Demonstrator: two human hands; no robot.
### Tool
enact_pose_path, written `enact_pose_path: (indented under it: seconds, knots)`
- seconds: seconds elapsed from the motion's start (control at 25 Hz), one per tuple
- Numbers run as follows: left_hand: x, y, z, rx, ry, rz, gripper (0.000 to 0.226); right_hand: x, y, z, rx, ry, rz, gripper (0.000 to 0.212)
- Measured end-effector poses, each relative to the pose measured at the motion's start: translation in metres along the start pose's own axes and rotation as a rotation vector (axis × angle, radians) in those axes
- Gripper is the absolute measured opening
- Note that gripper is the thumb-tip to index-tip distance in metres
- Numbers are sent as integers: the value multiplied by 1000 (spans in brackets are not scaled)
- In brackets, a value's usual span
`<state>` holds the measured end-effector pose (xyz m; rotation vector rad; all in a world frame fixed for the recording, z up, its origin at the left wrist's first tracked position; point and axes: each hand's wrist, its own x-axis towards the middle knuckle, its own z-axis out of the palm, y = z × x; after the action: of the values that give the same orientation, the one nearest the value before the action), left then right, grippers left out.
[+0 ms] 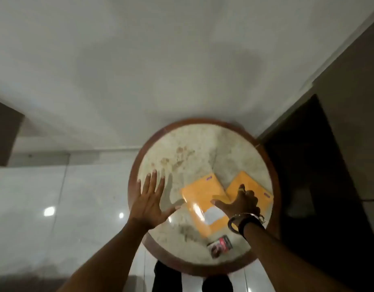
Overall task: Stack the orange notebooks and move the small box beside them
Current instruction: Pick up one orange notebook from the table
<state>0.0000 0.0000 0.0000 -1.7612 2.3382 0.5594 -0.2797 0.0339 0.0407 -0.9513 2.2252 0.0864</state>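
The left hand (149,204) is flat and empty, fingers spread wide, over the left edge of the round table (203,150); whether it touches the top cannot be told. The right hand (241,202) reaches over two orange notebooks, fingers spread and bent, thumb stretched toward the left one. It seems to rest on them, but contact is unclear in the blur. The left notebook (203,199) lies between the two hands, glare on its cover. The right notebook (253,184) lies just beside it, partly under the right hand's fingers; the two are side by side, not stacked. The small box (220,246) lies below the right wrist, near the table's near edge, close to the left notebook's lower corner. Bracelets (243,221) circle the right wrist.
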Motion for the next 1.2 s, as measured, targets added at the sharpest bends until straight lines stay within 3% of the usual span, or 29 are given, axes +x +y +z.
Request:
enact_pose_path:
  seconds: [0.12,0.28,0.44,0.56,0.64,0.76,0.88,1.04,1.2]
  knots:
    - [22,-18,72,15,-66,-32,123,39,-1,52,-28,-51,51,134]
    - [34,-27,116,-7,-95,-42,129,49,12,82,34,70,192,123]
    - [36,-31,127,-40,-55,-34,130,60,15,85,197,13,211,86]
    - [36,-33,130,-40,-29,-31,130,67,13,74,553,-13,110,42]
    - [36,-34,132,-38,-23,-39,131,74,4,64,663,4,3,31]
    - [37,-34,133,-21,-28,-36,131,102,-27,56,798,-6,-45,38]
    - [36,-34,134,-11,-33,-41,131,126,-60,61,809,21,-16,32]
    - [37,-33,132,-7,-58,-40,130,132,-77,75,510,219,55,34]
    - [39,-34,132,7,-40,-34,130,131,-78,72,285,290,8,46]
